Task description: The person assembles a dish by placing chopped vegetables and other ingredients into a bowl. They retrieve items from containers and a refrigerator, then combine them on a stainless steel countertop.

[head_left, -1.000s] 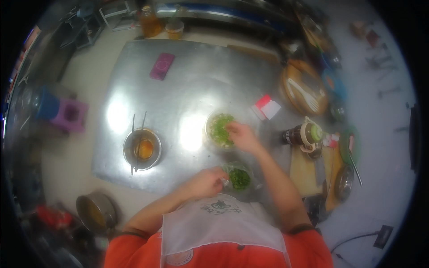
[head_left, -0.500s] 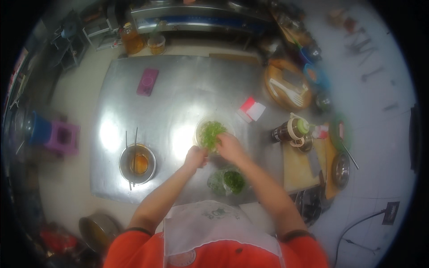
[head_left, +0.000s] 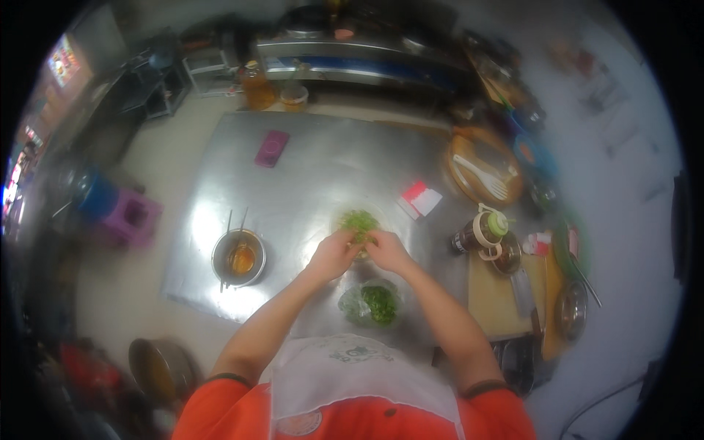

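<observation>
A pile of chopped light-green vegetables [head_left: 358,219] fills a round container at the middle of the metal table. My left hand [head_left: 334,254] and my right hand [head_left: 388,251] meet over its near side. Their fingers curl inward, almost touching, against the greens; blur hides what is pinched between them. Just nearer to me lies a clear plastic bag [head_left: 353,303] with darker chopped greens [head_left: 380,303] in it.
A metal pot [head_left: 240,258] with amber liquid and chopsticks stands left on the table [head_left: 308,169]. A purple phone [head_left: 272,149] lies at the far left. To the right are a red-and-white box [head_left: 419,200], a dark bottle [head_left: 478,232], a cutting board [head_left: 490,297] and a knife [head_left: 522,292].
My left hand has come up and right to the container, closer to my right hand. Both now work together at the greens. The whole view has shifted slightly.
</observation>
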Demonstrator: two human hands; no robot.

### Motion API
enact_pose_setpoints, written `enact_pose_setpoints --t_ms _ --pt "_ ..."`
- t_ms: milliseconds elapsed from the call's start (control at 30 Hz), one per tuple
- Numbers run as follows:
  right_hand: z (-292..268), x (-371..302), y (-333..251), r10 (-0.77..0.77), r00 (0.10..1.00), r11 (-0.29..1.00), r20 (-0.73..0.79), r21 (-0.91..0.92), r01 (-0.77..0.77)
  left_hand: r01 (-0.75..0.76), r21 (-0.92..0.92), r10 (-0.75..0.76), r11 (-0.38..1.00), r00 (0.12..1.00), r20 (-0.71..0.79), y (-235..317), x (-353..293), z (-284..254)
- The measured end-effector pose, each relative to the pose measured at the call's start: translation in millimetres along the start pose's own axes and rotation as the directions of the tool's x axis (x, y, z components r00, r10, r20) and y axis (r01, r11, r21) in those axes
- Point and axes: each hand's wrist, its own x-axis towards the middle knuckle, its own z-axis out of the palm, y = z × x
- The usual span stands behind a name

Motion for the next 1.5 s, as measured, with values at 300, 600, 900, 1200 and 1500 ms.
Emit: enact_pose_setpoints --t_ms 300,600,900,1200,1500 --pt "-24 -19 3 0.001 0.987 0.948 0.160 0.313 -0.052 -0.092 0.316 0.122 0.944 0.990 -0.076 46 -10 22" --pt "-73 -28 -3 -0.117 0.964 0.871 -0.240 0.441 0.215 0.263 0.158 -0.186 0.952 0.904 -0.384 40 5 25" --pt "-64 8 -22 -0.094 0.955 0.969 -0.281 0.195 0.153 0.388 -0.180 -0.427 0.904 0.836 -0.345 -1 -15 10" --pt "9 26 26 -0.077 0.997 0.997 -0.012 0.022 0.077 0.816 0.019 -0.799 0.578 0.571 -0.189 -112 -341 -1" --pt "0 -27 181 0.336 0.861 0.073 0.382 0.901 -0.428 0.983 0.104 -0.958 0.152 0.121 0.259 -162 -747 42"
